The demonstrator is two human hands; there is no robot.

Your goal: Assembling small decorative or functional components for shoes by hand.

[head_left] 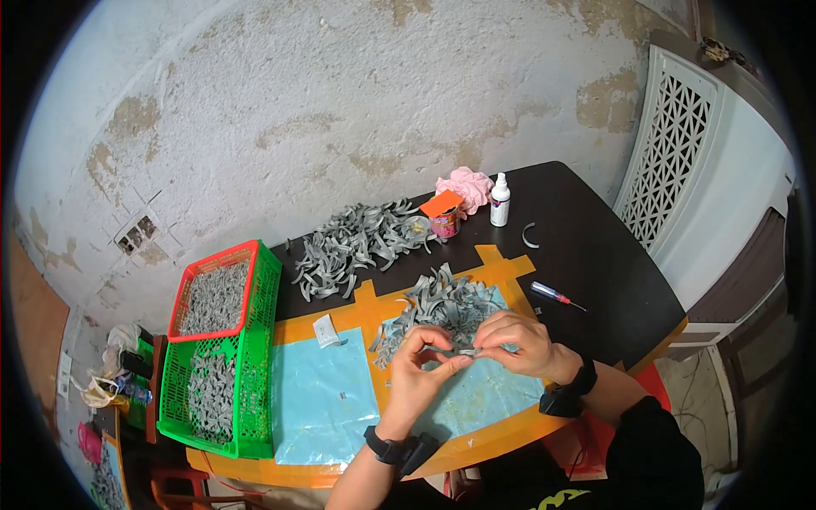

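Between left grip (415, 374) and right grip (529, 347), both pinched onto it, lies a grey piece (464, 352).

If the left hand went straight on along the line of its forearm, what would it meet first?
The left hand would probably meet the heap of grey strips just beyond its knuckles. The hand's height above the table is unclear, so it might pass over the nearest pieces.

The left forearm (367, 473) and right forearm (614, 396) angled inward. The left hand (460, 354) and right hand (478, 345) nearly met, fingers curled, thumbs and forefingers pinching, fingertips close together.
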